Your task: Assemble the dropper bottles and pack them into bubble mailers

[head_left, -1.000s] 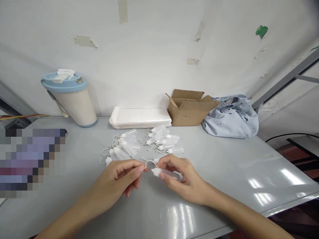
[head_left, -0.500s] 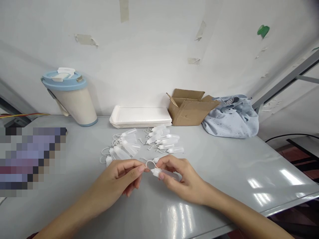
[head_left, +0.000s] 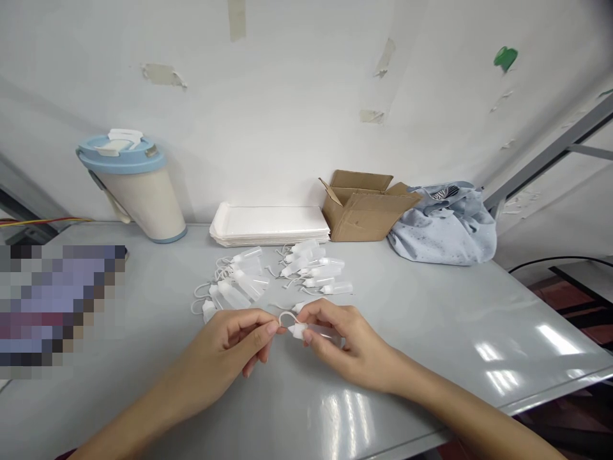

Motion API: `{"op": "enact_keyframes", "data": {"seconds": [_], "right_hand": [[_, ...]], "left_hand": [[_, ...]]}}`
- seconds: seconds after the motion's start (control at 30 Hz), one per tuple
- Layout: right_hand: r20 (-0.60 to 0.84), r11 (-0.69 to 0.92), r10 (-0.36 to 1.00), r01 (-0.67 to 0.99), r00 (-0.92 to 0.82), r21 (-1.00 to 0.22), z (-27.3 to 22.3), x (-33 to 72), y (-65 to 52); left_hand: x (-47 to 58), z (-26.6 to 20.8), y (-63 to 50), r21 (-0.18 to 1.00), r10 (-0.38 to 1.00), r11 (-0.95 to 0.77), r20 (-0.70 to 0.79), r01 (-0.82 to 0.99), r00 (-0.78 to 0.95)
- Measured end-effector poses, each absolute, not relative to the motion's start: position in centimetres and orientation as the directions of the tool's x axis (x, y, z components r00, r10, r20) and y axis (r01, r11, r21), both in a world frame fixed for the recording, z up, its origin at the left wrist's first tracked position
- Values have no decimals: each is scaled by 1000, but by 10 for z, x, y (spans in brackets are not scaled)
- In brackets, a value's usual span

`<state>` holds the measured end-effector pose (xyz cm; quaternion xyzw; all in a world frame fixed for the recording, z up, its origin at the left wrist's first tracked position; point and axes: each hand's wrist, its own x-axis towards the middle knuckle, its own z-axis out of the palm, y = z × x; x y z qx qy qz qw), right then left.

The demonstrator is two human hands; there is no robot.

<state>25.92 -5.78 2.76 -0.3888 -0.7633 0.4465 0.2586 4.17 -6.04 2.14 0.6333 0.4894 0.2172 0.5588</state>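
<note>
My right hand (head_left: 357, 348) is closed round a small translucent squeeze bottle (head_left: 299, 331), its white pointed tip turned left. From the bottle's neck a thin white cap strap (head_left: 288, 314) arches over to my left hand (head_left: 234, 348). Thumb and forefinger of that hand pinch the strap's far end beside the tip; whatever sits between the fingertips is hidden. Just beyond the hands lie two loose groups of similar bottles, a left group (head_left: 248, 284) and a right group (head_left: 318, 271), their straps curling leftward. One more bottle (head_left: 297, 307) lies partly behind my right fingers.
Along the wall stand a stack of white trays (head_left: 271, 223), an open cardboard box (head_left: 368, 214) and a bundled pale blue cloth (head_left: 445, 227). A cream tumbler (head_left: 146, 198) with a blue lid is at the back left. A pixelated area covers the left side of the grey table (head_left: 421, 319).
Both hands hold nearly the same pose. The bottle's tip is slightly nearer my left fingertips. The whole view has shifted a few pixels.
</note>
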Motion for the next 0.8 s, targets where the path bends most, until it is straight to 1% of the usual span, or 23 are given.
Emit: {"op": "enact_keyframes", "data": {"seconds": [0.17, 0.43, 0.67, 0.73, 0.8], "right_hand": [[30, 298, 801, 356, -598, -886, 29, 259, -58], [-8, 280, 776, 356, -631, -891, 25, 258, -59], [-9, 297, 761, 362, -648, -884, 26, 259, -60], [2, 332, 757, 382, -654, -863, 24, 259, -61], [47, 409, 754, 412, -655, -815, 20, 258, -63]], "left_hand": [[45, 22, -63, 903, 872, 84, -271, 421, 408], [48, 17, -66, 906, 863, 111, -291, 408, 412], [49, 18, -67, 913, 850, 122, -299, 390, 433], [49, 17, -67, 912, 849, 128, -303, 389, 433], [50, 17, -66, 911, 849, 131, -306, 390, 430]]}}
